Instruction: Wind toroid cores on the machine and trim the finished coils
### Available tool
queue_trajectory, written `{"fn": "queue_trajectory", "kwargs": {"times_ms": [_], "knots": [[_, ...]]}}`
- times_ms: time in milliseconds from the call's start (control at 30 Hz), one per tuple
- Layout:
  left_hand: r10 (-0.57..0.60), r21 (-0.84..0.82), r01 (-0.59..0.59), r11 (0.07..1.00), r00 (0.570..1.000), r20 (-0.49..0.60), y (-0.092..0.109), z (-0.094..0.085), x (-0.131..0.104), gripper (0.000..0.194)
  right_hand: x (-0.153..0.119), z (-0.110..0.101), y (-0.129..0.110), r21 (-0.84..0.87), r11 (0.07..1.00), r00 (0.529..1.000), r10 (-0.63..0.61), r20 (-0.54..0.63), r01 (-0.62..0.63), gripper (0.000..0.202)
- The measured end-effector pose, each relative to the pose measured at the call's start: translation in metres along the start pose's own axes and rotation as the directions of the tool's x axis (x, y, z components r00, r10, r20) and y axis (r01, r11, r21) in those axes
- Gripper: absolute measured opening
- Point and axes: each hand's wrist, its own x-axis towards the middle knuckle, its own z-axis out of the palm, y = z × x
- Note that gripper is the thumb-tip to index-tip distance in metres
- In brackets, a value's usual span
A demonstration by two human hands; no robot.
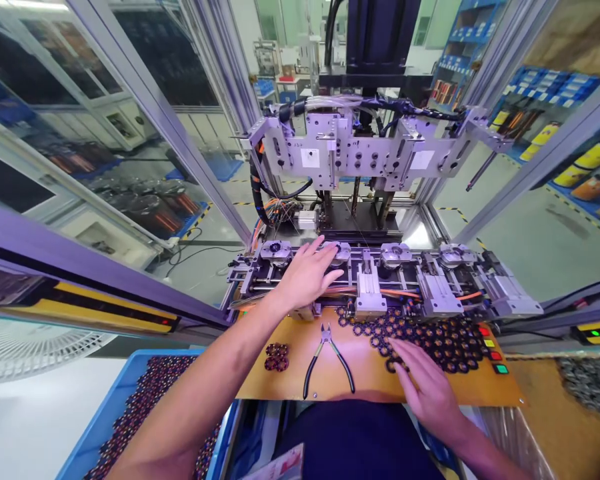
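Observation:
My left hand [310, 272] reaches over the machine's row of fixtures, its fingers spread, palm down, with the fingertips at the second round fixture [341, 252] from the left. Over the right part of the orange work board [370, 383], my right hand [423, 380] is at the edge of a pile of dark ring-shaped parts [440, 340]. Its fingertips are close to a ring there; whether they grip one is hidden. Pliers with dark handles [326, 343] lie open on the board between my hands. Left of them is a small group of reddish rings [277, 357].
A blue bin [97, 413] full of small parts stands at the lower left. Above the fixtures hangs a metal machine head [365, 153] with cables. Metal posts frame both sides. Coloured buttons [495, 355] sit at the board's right edge.

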Motion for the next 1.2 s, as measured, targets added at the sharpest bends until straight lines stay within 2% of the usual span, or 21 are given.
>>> {"fn": "queue_trajectory", "kwargs": {"times_ms": [67,167,300,400,500,600,733,800,867,933,1000,1100,1200], "knots": [[0.004,0.015,-0.004,1.000,0.999,0.038,0.001,0.010,0.022,0.050,-0.017,-0.001,0.002,-0.027,0.999,0.999,0.045,-0.004,-0.045,0.051],[0.002,0.027,-0.004,1.000,0.997,0.073,0.003,0.022,0.028,0.050,-0.040,0.000,0.005,-0.064,0.992,0.994,0.106,-0.002,-0.106,0.049],[-0.030,0.046,0.028,0.999,0.999,0.026,-0.008,0.017,0.001,0.061,-0.064,0.004,0.014,-0.090,0.988,0.992,0.126,-0.007,-0.126,0.044],[-0.176,0.093,0.186,0.978,0.978,-0.114,-0.033,0.005,-0.029,0.060,-0.075,0.006,0.023,-0.105,0.987,0.992,0.121,-0.038,-0.125,0.041],[-0.298,0.120,0.324,0.939,0.935,-0.193,-0.062,-0.002,-0.050,0.055,-0.075,0.009,0.028,-0.094,0.988,0.991,0.117,-0.061,-0.122,0.037],[-0.298,0.119,0.315,0.941,0.944,-0.141,-0.080,0.001,-0.054,0.050,-0.063,0.011,0.023,-0.060,0.993,0.994,0.101,-0.049,-0.104,0.035],[-0.299,0.072,0.305,0.949,0.950,-0.092,-0.085,0.003,-0.052,0.053,-0.047,0.014,0.016,-0.027,0.993,0.993,0.112,-0.020,-0.113,0.034],[-0.307,0.038,0.312,0.949,0.947,-0.093,-0.077,0.002,-0.055,0.060,-0.048,0.016,0.017,-0.044,0.992,0.993,0.121,0.000,-0.121,0.031],[-0.310,-0.024,0.311,0.950,0.935,-0.173,-0.059,-0.001,-0.066,0.066,-0.053,0.019,0.020,-0.072,0.988,0.990,0.139,0.022,-0.137,0.027],[-0.309,-0.139,0.277,0.951,0.884,-0.352,-0.029,-0.004,-0.082,0.063,-0.060,0.022,0.022,-0.095,0.984,0.988,0.152,0.035,-0.149,0.023],[-0.303,-0.241,0.213,0.947,0.839,-0.452,0.005,-0.003,-0.102,0.053,-0.063,0.026,0.024,-0.114,0.981,0.986,0.160,0.046,-0.154,0.021],[-0.238,-0.348,0.093,0.933,0.884,-0.403,0.049,0.007,-0.128,0.044,-0.063,0.033,0.026,-0.118,0.981,0.983,0.166,0.074,-0.156,0.019],[-0.264,-0.488,0.105,0.866,0.926,-0.270,0.072,0.021,-0.140,0.032,-0.056,0.036,0.024,-0.088,0.984,0.982,0.163,0.094,-0.154,0.024]]}}
